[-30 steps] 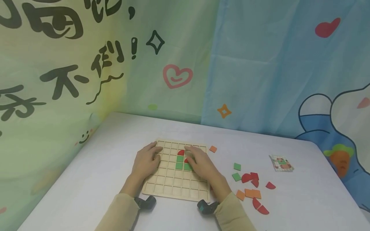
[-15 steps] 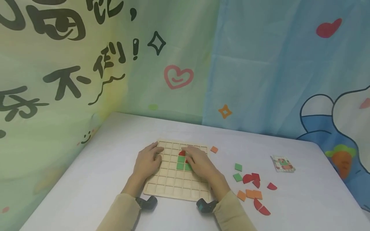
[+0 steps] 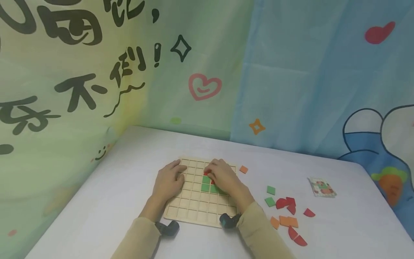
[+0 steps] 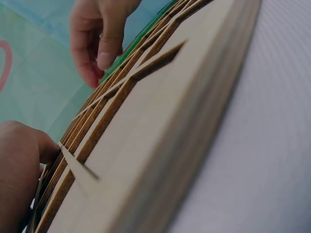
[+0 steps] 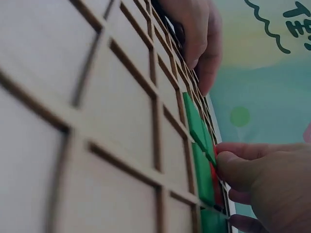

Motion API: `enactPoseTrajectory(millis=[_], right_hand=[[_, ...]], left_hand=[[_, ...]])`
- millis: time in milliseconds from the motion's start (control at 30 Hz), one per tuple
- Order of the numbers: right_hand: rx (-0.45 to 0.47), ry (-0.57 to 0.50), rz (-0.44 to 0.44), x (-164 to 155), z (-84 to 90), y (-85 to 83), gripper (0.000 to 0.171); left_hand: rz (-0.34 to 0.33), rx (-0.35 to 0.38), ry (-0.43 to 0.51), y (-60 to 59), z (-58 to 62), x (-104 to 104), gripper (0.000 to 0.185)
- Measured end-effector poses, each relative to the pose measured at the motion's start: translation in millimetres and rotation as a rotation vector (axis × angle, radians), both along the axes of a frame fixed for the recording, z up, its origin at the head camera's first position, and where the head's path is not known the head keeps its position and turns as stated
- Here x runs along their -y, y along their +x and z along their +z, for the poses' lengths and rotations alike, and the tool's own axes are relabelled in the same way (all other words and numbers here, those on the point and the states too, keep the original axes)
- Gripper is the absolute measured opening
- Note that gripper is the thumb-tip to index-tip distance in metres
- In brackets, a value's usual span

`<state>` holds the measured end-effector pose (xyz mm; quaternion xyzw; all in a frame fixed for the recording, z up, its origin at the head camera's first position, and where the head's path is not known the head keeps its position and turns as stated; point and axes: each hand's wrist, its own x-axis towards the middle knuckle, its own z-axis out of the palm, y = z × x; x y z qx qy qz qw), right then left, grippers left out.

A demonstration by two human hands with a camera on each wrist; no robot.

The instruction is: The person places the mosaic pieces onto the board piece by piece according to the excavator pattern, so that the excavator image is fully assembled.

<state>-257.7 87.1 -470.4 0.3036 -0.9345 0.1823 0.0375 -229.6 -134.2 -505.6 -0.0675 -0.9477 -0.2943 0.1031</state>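
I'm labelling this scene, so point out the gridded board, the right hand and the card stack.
Gridded board [image 3: 192, 214], head view: a bare cell near its front edge.
Right hand [image 3: 225, 177], head view: middle of its back.
Card stack [image 3: 322, 187], head view: the top card's printed face.

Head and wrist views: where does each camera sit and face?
Head: on the head, facing forward and down at the board, loose tiles and backdrop; left hand, right hand and sleeves show.
Left wrist: on that wrist, looking low across the board's edge; left hand lower left, right hand top.
Right wrist: on that wrist, looking low over the board's green tiles; right hand at right, left hand top.
Both wrist views share the board and both hands.
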Motion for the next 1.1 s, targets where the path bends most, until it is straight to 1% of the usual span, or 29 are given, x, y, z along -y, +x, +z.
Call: enactPoseTrajectory(millis=[133, 267, 367, 467, 567, 633, 733, 867, 1033, 1100], right_hand=[[0.037, 0.061, -0.022, -2, 4.8, -6.2, 0.013], [0.092, 0.094, -0.020, -4, 8.0, -11.6, 0.011], [0.151, 0.063, -0.033, -6, 9.6, -13.8, 0.010], [0.203, -0.045, -0.072, -14, 12.5, -13.1, 0.010], [0.217, -0.166, -0.155, -29, 17.2, -9.2, 0.008], [0.221, -0.209, -0.207, -45, 19.3, -5.7, 0.008], [0.271, -0.203, -0.287, -72, 18.3, 1.6, 0.008], [0.324, -0.166, -0.351, -98, 12.1, 12.4, 0.006], [0.355, -0.201, -0.379, -103, 8.4, 24.8, 0.010], [0.339, -0.220, -0.368, -99, 10.2, 30.0, 0.012]], left_hand=[[0.001, -0.011, 0.003, -1.0, 1.7, -4, 0.034], [0.006, 0.003, 0.001, -0.2, 3.7, -6, 0.034], [0.001, 0.018, -0.004, 0.4, 3.7, -8, 0.034], [-0.002, 0.018, -0.002, 0.9, 3.1, -10, 0.034], [-0.003, 0.015, 0.000, 1.4, 2.1, -12, 0.034], [-0.008, 0.013, 0.003, 2.0, 2.7, -12, 0.034], [-0.007, 0.022, -0.002, 2.9, 4.1, -11, 0.034], [0.005, 0.035, -0.014, 3.6, 5.3, -6, 0.036], [0.003, 0.042, -0.007, 3.0, 5.4, -3, 0.035], [-0.007, 0.049, -0.004, 3.0, 5.4, -3, 0.035]])
